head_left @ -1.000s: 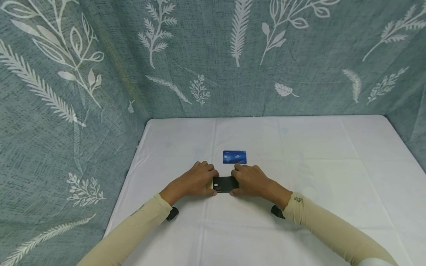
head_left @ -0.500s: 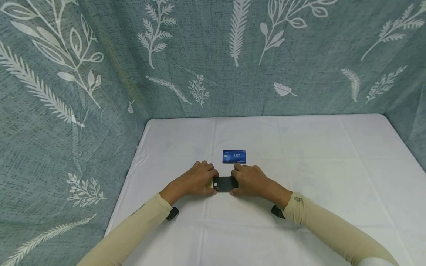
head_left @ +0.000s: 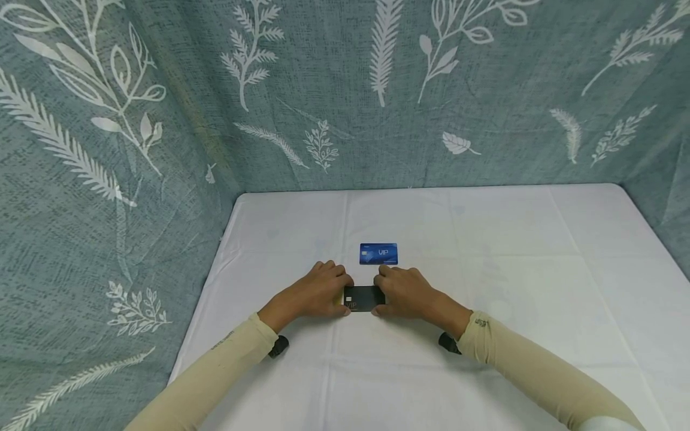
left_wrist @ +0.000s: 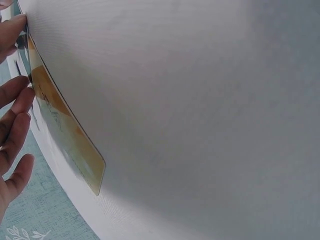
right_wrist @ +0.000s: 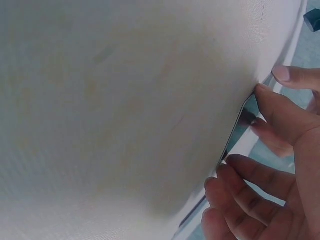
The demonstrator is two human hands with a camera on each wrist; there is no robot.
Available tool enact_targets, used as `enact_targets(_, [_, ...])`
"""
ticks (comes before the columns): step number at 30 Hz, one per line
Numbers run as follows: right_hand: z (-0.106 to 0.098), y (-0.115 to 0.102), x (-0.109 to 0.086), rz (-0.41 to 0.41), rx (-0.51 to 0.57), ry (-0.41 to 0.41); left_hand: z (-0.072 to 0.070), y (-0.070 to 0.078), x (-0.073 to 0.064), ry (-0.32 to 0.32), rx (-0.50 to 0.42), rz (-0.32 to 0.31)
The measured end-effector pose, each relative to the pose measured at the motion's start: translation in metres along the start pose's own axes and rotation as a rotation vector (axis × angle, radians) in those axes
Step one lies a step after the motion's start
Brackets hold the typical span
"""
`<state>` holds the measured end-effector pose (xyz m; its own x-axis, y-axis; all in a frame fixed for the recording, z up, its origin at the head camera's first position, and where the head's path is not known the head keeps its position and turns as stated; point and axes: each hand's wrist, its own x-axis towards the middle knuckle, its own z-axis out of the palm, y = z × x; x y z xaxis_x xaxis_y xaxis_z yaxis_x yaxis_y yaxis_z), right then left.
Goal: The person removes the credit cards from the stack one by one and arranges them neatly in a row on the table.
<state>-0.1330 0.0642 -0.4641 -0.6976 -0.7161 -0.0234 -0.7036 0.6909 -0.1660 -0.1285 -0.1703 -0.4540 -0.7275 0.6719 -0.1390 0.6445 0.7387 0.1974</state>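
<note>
A black VIP card (head_left: 364,299) lies flat on the white table between my two hands. My left hand (head_left: 317,292) pinches its left end, thumb at the near edge and fingertips at the far edge. On the opposite end, my right hand (head_left: 408,292) holds the card the same way, as the right wrist view also shows with the dark card (right_wrist: 248,112) at the thumb. Partly under my left palm is a yellow and pale green card (left_wrist: 70,120), mostly hidden in the head view. Just beyond my right fingertips lies a blue VIP card (head_left: 378,254).
White cloth covers the table (head_left: 512,251), with light creases. A grey-green curtain (head_left: 345,90) with white leaf prints hangs behind it and along the left side. Dark wrist-worn devices (head_left: 278,346) sit under both wrists.
</note>
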Motion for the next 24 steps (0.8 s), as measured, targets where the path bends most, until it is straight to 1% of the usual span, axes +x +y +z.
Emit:
enact_targets(7, [-0.0010, -0.0018, -0.0006, 0.007, 0.002, -0.005, -0.0002, 0.0001, -0.0001, -0.010, -0.004, -0.007])
enact_targets(16, [-0.0009, -0.0025, -0.0004, 0.009, -0.001, -0.005, 0.0004, -0.0008, -0.0005, -0.009, 0.007, 0.000])
enact_targets(24, [0.0014, -0.0020, -0.0009, -0.001, -0.003, 0.012, 0.0012, -0.0012, -0.0006, -0.011, 0.014, -0.003])
